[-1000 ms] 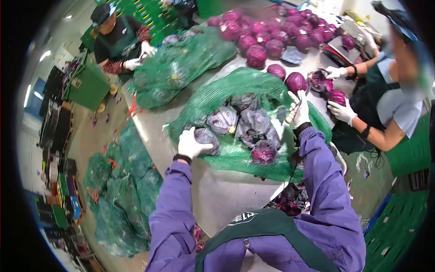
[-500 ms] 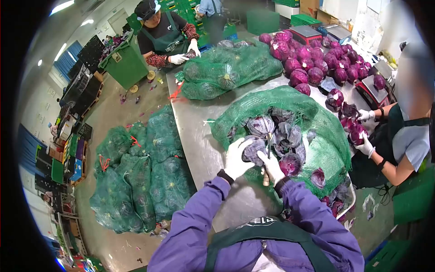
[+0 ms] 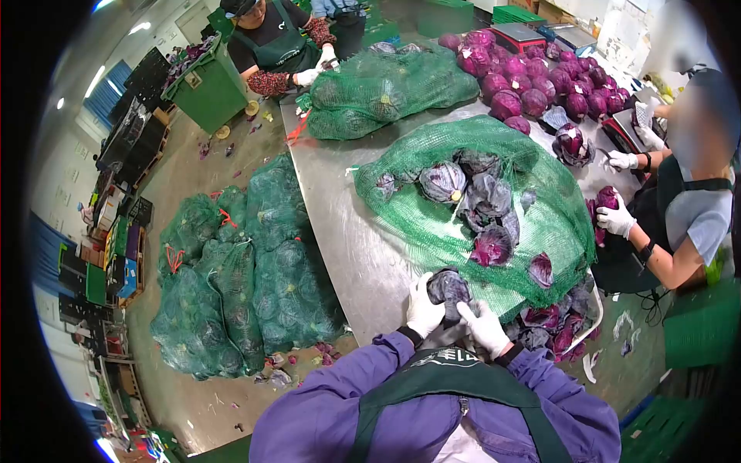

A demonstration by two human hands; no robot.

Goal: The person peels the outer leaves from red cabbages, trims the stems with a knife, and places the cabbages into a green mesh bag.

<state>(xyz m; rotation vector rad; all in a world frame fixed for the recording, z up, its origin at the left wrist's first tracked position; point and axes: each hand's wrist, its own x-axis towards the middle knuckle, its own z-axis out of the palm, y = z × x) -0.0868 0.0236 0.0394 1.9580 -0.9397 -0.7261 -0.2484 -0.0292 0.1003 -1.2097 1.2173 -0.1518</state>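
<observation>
Close to my body, at the table's near edge, my left hand [image 3: 424, 310] grips a dark red cabbage [image 3: 449, 286] from its left side. My right hand [image 3: 485, 329] is closed at the cabbage's lower right, its fingertips against it. The knife that showed in this hand half a second ago is now hidden. Beyond my hands an opened green mesh bag [image 3: 409, 235] lies spread on the metal table [image 3: 340, 224]. On it are a whole cabbage [image 3: 442, 183] and loose outer leaves [image 3: 491, 197]. More peeled leaves [image 3: 540, 318] lie in a white-rimmed container to my right.
Filled mesh bags [image 3: 285, 285] stand on the floor at left. Another full bag [image 3: 386, 91] lies across the table, where a co-worker's hands [image 3: 316, 71] touch it. Peeled cabbages [image 3: 532, 81] are heaped at the back right. A second co-worker's hand [image 3: 616, 217] holds a cabbage at right.
Both my hands have drawn the cabbage back from the open bag towards my body. The knife has gone out of sight. The co-worker at right has parted their hands, one reaching further back.
</observation>
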